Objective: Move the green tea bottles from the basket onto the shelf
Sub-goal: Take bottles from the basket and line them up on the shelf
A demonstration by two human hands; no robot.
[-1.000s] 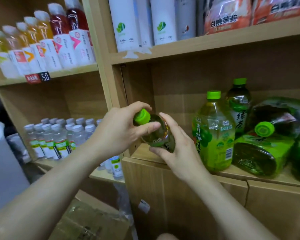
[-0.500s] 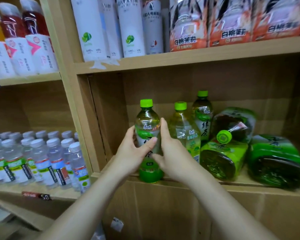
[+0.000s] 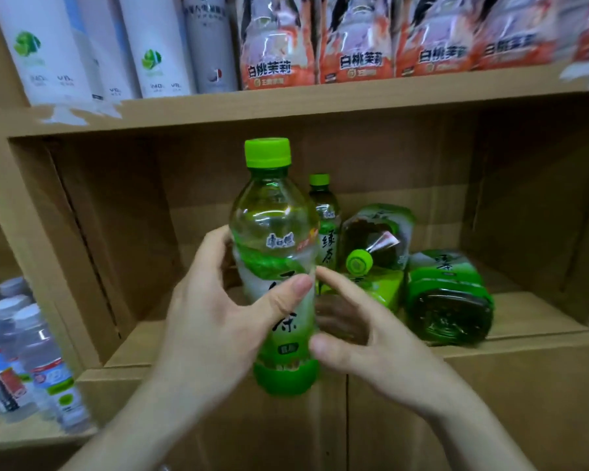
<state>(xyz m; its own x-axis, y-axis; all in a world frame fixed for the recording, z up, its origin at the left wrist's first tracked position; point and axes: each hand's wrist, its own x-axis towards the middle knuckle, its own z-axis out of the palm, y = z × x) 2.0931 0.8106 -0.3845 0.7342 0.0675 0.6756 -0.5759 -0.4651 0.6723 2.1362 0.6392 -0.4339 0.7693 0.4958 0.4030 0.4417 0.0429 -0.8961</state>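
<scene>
Your right hand [image 3: 371,345] is easing off the clear plastic green tea bottle with the green cap [image 3: 272,232], fingers released beside it. Your left hand [image 3: 211,328] is gripping its label, keeping it upright at the brown wooden shelf [image 3: 531,311] lip, ready for setting down.

Single head-worn view, facing the shelf [image 3: 531,312] head-on, close in, perhaps tilted slightly downward, margins blurred

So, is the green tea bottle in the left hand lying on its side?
No, the green tea bottle stands upright, cap up, in the left hand.
</scene>
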